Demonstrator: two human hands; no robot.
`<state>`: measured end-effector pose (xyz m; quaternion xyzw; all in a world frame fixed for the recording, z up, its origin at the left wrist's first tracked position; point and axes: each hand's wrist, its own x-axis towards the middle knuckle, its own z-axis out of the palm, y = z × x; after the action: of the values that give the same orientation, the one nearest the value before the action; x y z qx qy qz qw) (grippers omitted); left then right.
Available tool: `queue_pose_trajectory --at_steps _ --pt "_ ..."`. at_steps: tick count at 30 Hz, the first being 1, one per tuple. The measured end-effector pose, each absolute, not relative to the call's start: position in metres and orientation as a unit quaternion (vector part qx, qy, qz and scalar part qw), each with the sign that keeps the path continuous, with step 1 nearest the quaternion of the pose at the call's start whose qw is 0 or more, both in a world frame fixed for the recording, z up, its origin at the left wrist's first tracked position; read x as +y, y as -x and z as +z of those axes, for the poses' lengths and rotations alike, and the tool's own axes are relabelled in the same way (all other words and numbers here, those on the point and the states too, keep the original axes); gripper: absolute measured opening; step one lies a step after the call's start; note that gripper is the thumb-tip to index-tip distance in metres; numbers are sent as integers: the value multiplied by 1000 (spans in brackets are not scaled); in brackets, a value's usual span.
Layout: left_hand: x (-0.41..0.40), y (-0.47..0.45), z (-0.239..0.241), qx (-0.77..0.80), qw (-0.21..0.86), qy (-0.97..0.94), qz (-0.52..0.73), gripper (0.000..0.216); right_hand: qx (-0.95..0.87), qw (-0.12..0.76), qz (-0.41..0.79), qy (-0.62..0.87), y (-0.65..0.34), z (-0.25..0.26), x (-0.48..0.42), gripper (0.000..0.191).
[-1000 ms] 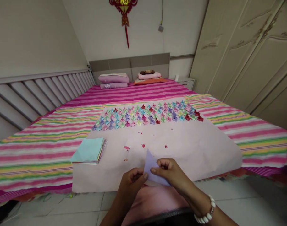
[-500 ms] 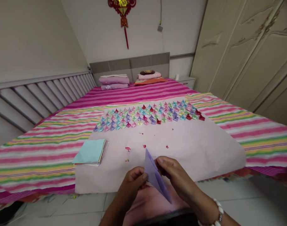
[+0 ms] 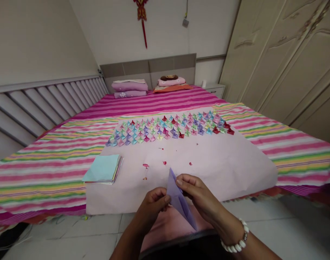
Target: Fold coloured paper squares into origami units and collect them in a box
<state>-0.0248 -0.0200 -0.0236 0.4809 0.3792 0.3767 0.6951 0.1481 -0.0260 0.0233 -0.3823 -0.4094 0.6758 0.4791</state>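
A folded sheet of purple origami paper [image 3: 178, 201] is held in the air between my two hands, near the front edge of the bed. My left hand [image 3: 156, 202] pinches its left edge with thumb and fingers. On the other side, my right hand [image 3: 193, 187] grips the upper right edge, thumb on top; a white bracelet circles that wrist. The paper has a crease and a slanted, pointed shape, its tip upward. Beyond lie several rows of small folded paper pieces [image 3: 165, 130] in many colours. To the left sits a stack of square paper [image 3: 102, 168], light blue on top.
A pale sheet [image 3: 221, 162] with several reddish torn spots covers the middle of the striped bed [image 3: 40, 169]. Folded bedding [image 3: 130, 87] rests by the headboard. A rail [image 3: 45, 97] runs along the left; a wardrobe [image 3: 278, 65] stands at the right.
My right hand's thumb and fingers have shifted onto the purple paper's upper right edge. The paper has turned slightly, showing its inner fold. The whole view has tilted down a little.
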Motion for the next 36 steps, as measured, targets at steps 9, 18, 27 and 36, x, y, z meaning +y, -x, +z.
queue_pose_trajectory --at_steps 9,18,27,36 --pt "-20 24 -21 386 690 -488 370 27 -416 474 679 376 -149 22 -25 32" --pt "-19 23 -25 415 664 -500 369 26 -464 481 626 401 -155 24 -22 16" --pt "-20 12 -17 489 621 -464 400 32 -542 443 564 438 -152 5 -21 12" --pt "-26 1 -18 480 544 -538 429 43 -662 482 293 494 -140 -7 -23 15"
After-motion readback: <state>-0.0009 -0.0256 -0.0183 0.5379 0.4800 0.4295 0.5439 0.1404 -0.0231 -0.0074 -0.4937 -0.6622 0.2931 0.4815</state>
